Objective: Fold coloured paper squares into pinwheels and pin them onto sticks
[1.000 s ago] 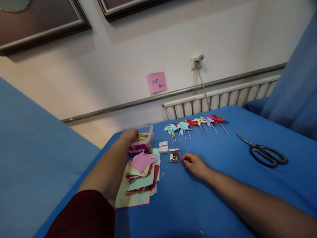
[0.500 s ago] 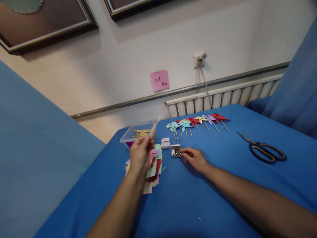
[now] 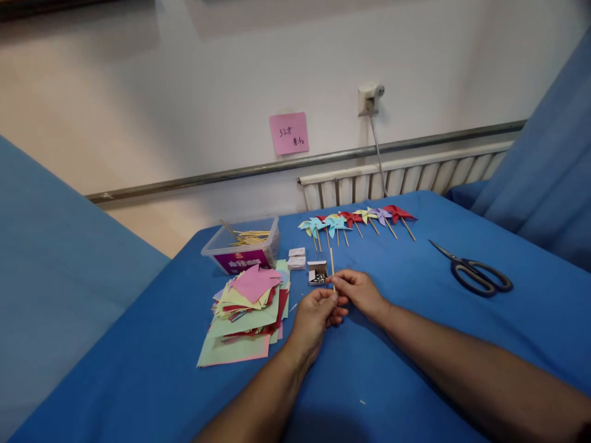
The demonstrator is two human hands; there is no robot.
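Hands together over blue table cloth, just in front of small open box of pins. Thin wooden stick upright between them, pinched near its lower end by right hand, thumb and forefinger closed on it. Left hand curled, fingertips at the stick's bottom end (whether gripping or only touching, cannot tell). Stick's upper end standing beside the pin box, clear of the cloth.

Left of the hands: loose stack of coloured paper squares, pink sheet on top, yellow, green and red beneath. Behind the stack, clear plastic tub with purple label, more wooden sticks inside. Two small white boxes between tub and pin box, closed.

Farther back, row of finished paper pinwheels on sticks, blue, red, yellow, purple, lying flat. Black-handled scissors well apart to the right, blades shut. Pink sticky note on wall, handwriting too small to read.
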